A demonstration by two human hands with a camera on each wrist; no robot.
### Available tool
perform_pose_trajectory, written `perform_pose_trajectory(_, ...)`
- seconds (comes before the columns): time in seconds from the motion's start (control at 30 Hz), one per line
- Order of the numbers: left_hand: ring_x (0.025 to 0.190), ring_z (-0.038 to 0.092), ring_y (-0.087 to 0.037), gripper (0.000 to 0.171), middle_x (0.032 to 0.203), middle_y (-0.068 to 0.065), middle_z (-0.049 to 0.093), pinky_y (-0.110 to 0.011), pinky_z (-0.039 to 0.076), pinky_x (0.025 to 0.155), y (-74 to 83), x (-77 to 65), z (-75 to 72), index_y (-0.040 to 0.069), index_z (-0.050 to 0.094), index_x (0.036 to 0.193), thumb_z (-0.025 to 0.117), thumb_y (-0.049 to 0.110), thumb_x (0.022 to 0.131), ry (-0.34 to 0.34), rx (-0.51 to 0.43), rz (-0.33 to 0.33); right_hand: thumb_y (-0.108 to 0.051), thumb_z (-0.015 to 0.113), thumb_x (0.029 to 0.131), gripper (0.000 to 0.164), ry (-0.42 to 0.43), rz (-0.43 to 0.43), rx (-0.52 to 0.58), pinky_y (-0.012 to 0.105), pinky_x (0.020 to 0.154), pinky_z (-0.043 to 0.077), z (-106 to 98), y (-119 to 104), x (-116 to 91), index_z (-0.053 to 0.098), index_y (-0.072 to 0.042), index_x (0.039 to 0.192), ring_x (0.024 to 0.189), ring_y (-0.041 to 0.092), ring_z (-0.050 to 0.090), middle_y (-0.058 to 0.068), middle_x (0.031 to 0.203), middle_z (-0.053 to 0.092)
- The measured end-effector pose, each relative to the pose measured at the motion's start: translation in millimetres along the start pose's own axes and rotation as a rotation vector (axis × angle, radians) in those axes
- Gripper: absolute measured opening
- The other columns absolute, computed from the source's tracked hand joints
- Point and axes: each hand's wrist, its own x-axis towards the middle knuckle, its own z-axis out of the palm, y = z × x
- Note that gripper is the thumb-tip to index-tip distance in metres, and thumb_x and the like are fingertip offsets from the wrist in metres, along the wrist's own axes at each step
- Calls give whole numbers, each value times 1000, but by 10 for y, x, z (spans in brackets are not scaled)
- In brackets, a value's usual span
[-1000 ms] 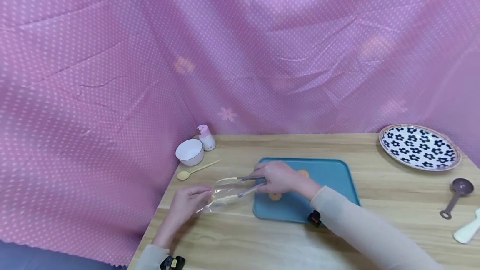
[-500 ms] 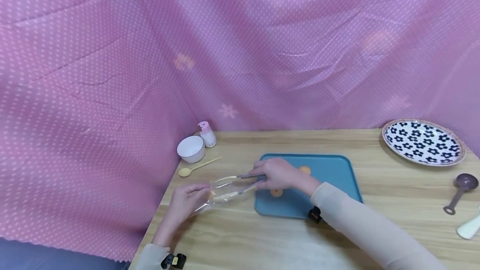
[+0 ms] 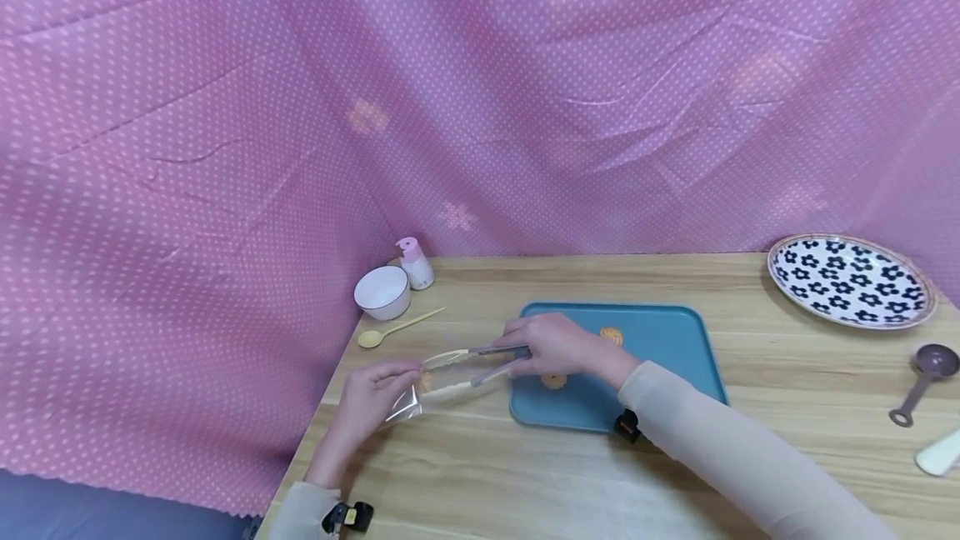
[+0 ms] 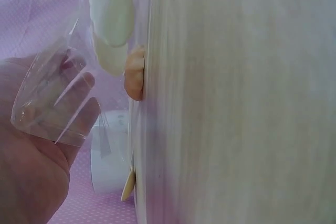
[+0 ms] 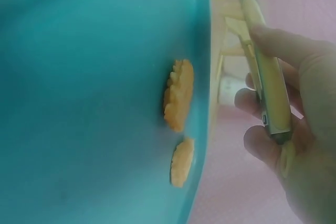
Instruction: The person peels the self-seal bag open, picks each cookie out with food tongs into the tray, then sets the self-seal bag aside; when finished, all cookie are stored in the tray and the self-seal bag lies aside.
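My left hand [image 3: 372,398] pinches a clear plastic bag [image 3: 405,407] over the table's left part. In the left wrist view the see-through film lies across the fingers. With my right hand [image 3: 551,346] I grip kitchen tongs [image 3: 491,350] that have cream tips and grey arms. The two arms stand apart, their tips reaching into the bag toward my left hand. A golden biscuit [image 4: 135,73] shows beyond the tips in the left wrist view, close by the tabletop. Below my right hand, two more biscuits, a ring-shaped one [image 3: 554,381] and a swirled one [image 3: 611,335], lie on a blue tray [image 3: 660,373].
A yellow spoon [image 3: 401,328], a white bowl [image 3: 382,293] and a pink-topped pump bottle [image 3: 416,265] stand at the back left. On the right are a flower-patterned plate [image 3: 851,282], a brown measuring spoon [image 3: 918,386] and a pale handle [image 3: 939,454]. A pink dotted curtain [image 3: 525,107] hangs behind.
Both hands keep nearly the same place, with the tongs' tips slightly farther left in the bag. The head view has tilted a little, so the tabletop things appear higher.
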Motion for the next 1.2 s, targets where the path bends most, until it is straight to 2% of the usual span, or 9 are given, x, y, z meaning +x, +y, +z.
perform_pose_trajectory(0.17,102,74,-4,18,105,16,79,-23,58,95,-24,0,14,35,79,101,77,45,87,7,-12,17,-41,76,89,43,-14,-22,-23,24,70,52,16,-17,41,71,-24,128,73,2,52,-6,111,75)
perform_pose_trajectory(0.33,102,73,-2,17,105,16,79,-18,57,92,-41,9,25,36,79,100,77,45,86,8,-28,20,-40,76,89,41,-44,-2,-27,24,71,52,32,-15,58,71,-26,127,73,1,53,-7,110,74)
perform_pose_trajectory(0.63,91,75,-4,14,105,7,80,-18,60,84,-25,-8,32,29,79,100,79,34,87,-22,-89,22,-37,76,88,37,-15,-3,-15,23,72,51,32,-2,23,73,-26,123,76,1,54,-10,109,74)
perform_pose_trajectory(0.8,94,74,-3,11,104,11,80,-19,59,87,-9,-2,22,32,79,98,79,35,87,-21,-49,49,-37,75,87,37,-10,10,-35,24,74,52,23,-1,-3,73,-28,124,79,3,58,-11,109,74)
perform_pose_trajectory(0.97,99,73,-2,12,103,17,79,-20,58,91,-1,5,20,36,79,98,78,40,87,-15,-23,64,-38,78,86,40,-10,9,-24,28,78,57,-4,-38,2,73,-24,124,84,9,65,-9,113,73)
perform_pose_trajectory(1.07,100,73,-2,13,103,17,79,-20,58,93,-1,9,31,36,78,98,77,41,86,-30,-47,68,-37,79,86,41,-10,-2,-5,28,75,57,-12,-69,20,73,-22,124,81,10,65,-7,112,74)
perform_pose_trajectory(1.2,101,73,-2,16,105,15,79,-20,58,94,-6,10,48,33,79,99,78,40,86,-47,-83,70,-36,75,88,39,-19,-12,-14,25,69,53,18,-82,42,73,-22,124,73,5,57,-6,108,73)
